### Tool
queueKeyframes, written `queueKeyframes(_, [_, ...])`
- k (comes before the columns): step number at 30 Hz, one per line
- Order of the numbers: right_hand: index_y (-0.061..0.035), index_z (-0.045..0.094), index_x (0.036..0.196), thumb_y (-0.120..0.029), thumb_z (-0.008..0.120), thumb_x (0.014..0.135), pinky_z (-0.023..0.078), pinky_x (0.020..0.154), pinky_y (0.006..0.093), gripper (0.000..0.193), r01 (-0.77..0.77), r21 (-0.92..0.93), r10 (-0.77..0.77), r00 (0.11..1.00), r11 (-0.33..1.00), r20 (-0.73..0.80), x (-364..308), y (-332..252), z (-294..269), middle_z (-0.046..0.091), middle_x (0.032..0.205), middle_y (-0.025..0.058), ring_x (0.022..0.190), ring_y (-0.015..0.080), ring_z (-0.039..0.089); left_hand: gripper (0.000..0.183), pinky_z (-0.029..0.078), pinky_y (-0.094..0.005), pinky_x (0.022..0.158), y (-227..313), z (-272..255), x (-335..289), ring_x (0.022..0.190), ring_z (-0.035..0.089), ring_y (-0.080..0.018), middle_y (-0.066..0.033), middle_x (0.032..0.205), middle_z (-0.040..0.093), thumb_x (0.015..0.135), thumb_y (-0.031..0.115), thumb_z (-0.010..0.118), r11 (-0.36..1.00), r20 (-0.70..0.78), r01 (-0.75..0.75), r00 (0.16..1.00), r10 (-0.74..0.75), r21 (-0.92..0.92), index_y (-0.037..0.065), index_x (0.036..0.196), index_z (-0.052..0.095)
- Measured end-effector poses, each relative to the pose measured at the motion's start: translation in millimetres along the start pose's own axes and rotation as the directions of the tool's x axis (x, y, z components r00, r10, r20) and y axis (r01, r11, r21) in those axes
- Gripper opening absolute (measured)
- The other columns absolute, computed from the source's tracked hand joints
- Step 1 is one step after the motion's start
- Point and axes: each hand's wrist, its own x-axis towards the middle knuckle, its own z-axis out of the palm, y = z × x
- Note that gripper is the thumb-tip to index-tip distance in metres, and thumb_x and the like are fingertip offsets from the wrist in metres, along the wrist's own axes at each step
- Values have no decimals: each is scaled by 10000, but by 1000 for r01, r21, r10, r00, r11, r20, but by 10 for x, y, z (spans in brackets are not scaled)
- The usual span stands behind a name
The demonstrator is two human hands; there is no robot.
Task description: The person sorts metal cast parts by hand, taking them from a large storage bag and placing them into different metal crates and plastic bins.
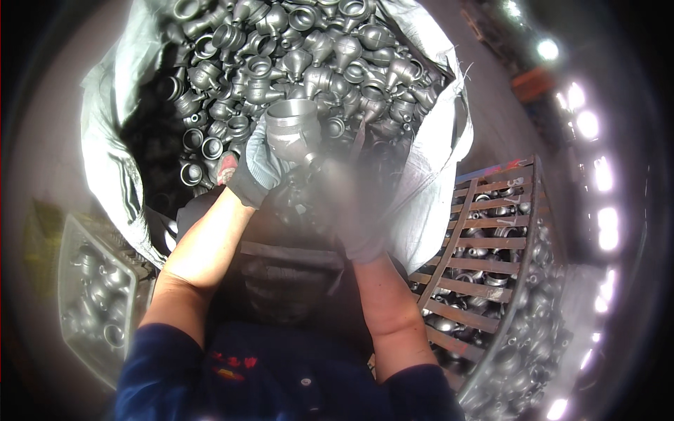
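A grey metal casting [293, 133], round-bodied with a wide threaded mouth facing up, is held in front of me over the near side of a big white woven sack. Around its left side, my left hand [261, 163] is closed in a light glove with a dark cuff. My right hand [356, 217] is just to the right and nearer to me, smeared by haze, so its fingers cannot be made out. Beyond both hands, many similar castings [319, 45] fill the sack [112, 133]. A small red patch [227, 168] shows beside my left glove.
At the right stands a rusty slatted metal crate [484, 263] holding more castings, with a heap of castings [523, 351] beside it. A pale plastic bin [70, 295] with castings is at the left. The sack's folded rim [439, 147] rises on the right.
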Motion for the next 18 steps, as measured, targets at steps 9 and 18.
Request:
queueKeyframes(9, [-44,575,845,-216,494,908,271,357,165,200,-159,256,160,987,954,18,-9,28,21,633,647,81,390,12,397,445,438,-407,955,-40,268,-86,1108,519,-254,-138,1233,502,968,372,316,992,-198,-93,974,108,83,55,1264,415])
queueKeyframes(18, [-37,587,956,-159,530,891,270,361,154,150,160,-316,-211,968,935,-134,38,102,77,635,676,64,406,-1,396,446,466,-442,912,56,142,-93,1098,525,-265,-135,1231,505,942,376,409,989,-117,-87,988,102,122,70,1267,421])
